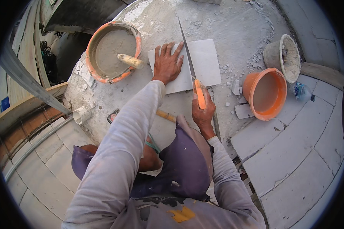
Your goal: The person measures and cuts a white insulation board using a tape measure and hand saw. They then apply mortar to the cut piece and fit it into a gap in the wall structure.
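A pale, flat rectangular block (205, 61) lies on the dusty concrete in front of me. My left hand (167, 64) presses flat on its left part, fingers spread. My right hand (203, 108) is wrapped round the orange handle of a handsaw (187, 49). The saw's long blade runs away from me across the block's middle, its tip past the far edge. Whether its teeth have cut into the block, I cannot tell. Left of the block stands an orange-rimmed bucket (88, 63) of grey mortar, with a wooden-handled tool (130, 61) resting across its rim.
At the right an orange bucket (248, 89) tilts beside a whitish bucket (272, 55) and a plastic bottle (302, 92). Block chips (236, 87) litter the concrete. A short white pipe (81, 115) lies left. Block walls (290, 160) rise on both sides; a wooden handle (166, 116) lies by my knee.
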